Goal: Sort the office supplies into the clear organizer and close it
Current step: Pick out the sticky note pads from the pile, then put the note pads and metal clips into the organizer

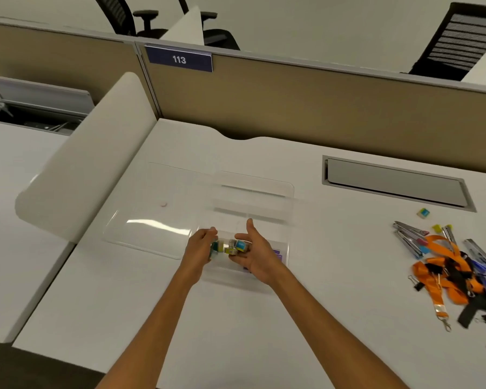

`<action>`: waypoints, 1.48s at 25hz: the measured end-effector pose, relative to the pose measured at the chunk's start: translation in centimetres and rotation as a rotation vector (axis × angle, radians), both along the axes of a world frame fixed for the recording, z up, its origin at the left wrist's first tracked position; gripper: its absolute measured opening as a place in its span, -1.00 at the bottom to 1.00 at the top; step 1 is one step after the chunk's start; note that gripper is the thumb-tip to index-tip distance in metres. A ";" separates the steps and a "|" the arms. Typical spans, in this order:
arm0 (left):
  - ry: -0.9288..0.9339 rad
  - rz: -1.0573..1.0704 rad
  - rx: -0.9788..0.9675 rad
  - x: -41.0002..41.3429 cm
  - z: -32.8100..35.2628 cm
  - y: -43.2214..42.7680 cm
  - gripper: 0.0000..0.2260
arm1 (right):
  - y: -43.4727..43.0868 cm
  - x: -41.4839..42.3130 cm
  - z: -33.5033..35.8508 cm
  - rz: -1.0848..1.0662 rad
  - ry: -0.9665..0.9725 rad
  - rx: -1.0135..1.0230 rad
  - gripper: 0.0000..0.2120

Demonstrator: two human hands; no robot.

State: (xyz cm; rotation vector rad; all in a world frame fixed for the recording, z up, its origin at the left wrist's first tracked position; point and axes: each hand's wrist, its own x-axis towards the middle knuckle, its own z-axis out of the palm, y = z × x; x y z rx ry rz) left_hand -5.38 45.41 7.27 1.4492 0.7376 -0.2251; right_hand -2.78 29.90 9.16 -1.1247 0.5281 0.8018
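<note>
A wide white counter [236, 318] is stretching out in front of the person, and the clear organizer [264, 197] is sitting in the middle of it. The organizer is lying open, and its see-through lid [141, 228] is lying flat on the counter to the left of it. The box is so clear that only its thin walls and rounded corners are showing. Both arms are reaching out over the near part of the organizer. The left grip [201, 247] is curling its fingers round some of the little boxes [237, 245], at the near left corner of the organizer. The right grip [257, 252] is facing it, just beside, with its thumb pointing up and its fingers bending round more of the little boxes. The little boxes are bunching up between the two grips, and they are showing blue, green and yellow sides. Something purple [277, 255] is peeking out from inside the organizer, just behind the right grip. Well apart on the right, a messy pile is waiting on the counter: orange straps [443, 276], shiny metal tools [410, 234] and a small black clip [418, 286]. One more little box [423, 212] is lying alone just past the pile.
</note>
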 end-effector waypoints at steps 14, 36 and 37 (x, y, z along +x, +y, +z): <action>-0.185 -0.020 0.176 0.2 2.7 -2.8 -0.69 | -4.4 -0.1 1.7 0.118 -0.297 -0.239 -0.65; -0.335 -0.819 0.419 4.9 -4.1 -39.3 -0.92 | -40.2 -2.7 -3.1 -0.380 -0.253 -0.619 -0.85; -0.363 -0.857 0.468 5.5 -4.2 -40.5 -0.89 | -41.4 -2.5 -3.2 -0.392 -0.261 -0.631 -0.87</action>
